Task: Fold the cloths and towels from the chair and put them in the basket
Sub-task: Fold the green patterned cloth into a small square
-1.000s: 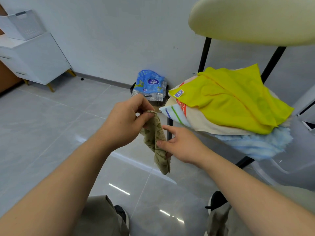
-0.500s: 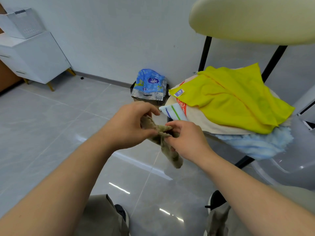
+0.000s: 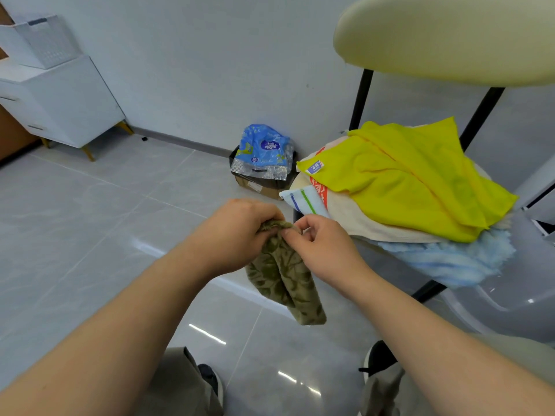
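Got my left hand (image 3: 237,235) and right hand (image 3: 326,250) side by side, fingers pinching the small olive leaf-patterned terry cloth (image 3: 285,280) by its top edge so it hangs straight for folding, at 8 o'clock from the cream-padded chair (image 3: 450,40).

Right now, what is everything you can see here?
olive cloth: one, leaf-patterned green, hanging from both hands
yellow cloth: one, yellow, top of the pile on the chair seat
cream towel: one, cream, under the yellow cloth
striped cloth: one, white with blue and green stripes, pile's edge nearest the hands
fluffy cloth: one, light blue, bottom of the pile
chair: one, cream backrest, black frame
plastic bag: one, blue, atop a cardboard box by the wall
cabinet: one, white, far corner
basket: one, white, on the cabinet
left hand: one, pinches the olive cloth's top edge
right hand: one, pinches the same edge
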`<state>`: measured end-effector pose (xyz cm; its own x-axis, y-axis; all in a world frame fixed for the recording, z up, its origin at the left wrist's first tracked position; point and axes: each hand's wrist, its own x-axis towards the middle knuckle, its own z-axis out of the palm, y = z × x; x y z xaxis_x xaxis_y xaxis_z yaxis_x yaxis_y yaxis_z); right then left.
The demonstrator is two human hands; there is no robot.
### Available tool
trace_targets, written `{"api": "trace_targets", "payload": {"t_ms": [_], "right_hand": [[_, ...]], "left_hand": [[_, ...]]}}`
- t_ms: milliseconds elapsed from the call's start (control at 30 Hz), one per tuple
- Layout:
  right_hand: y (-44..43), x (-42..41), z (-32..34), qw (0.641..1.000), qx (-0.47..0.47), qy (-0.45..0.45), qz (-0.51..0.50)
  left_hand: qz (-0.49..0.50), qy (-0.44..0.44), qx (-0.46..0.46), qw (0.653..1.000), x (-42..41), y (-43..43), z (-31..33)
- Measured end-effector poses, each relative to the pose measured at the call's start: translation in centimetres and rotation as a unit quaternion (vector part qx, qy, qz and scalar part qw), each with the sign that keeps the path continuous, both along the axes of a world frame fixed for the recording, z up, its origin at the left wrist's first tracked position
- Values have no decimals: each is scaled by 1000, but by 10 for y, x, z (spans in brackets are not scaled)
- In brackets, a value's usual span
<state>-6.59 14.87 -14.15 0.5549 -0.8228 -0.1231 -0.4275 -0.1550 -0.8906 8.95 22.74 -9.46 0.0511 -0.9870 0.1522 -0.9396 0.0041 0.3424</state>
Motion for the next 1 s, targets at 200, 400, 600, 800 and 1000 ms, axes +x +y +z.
{"api": "trace_targets", "payload": {"t_ms": [200, 400, 600, 800, 1000], "right_hand": [[1, 0, 3, 994, -31, 99, 42], [-7, -1, 2, 982, -29, 175, 61], [-11, -6, 3, 979, -33, 191, 60], [-9, -7, 4, 982, -87, 168, 26], [-11, -7, 5, 987, -106, 123, 6]], "left_hand": [[-13, 7, -22, 1000, 2, 2, 2], [2, 31, -33, 999, -3, 2, 7], [32, 22, 22, 999, -1, 4, 14], [81, 93, 51, 991, 3, 3, 10], [102, 148, 63, 982, 0, 5, 8]]}}
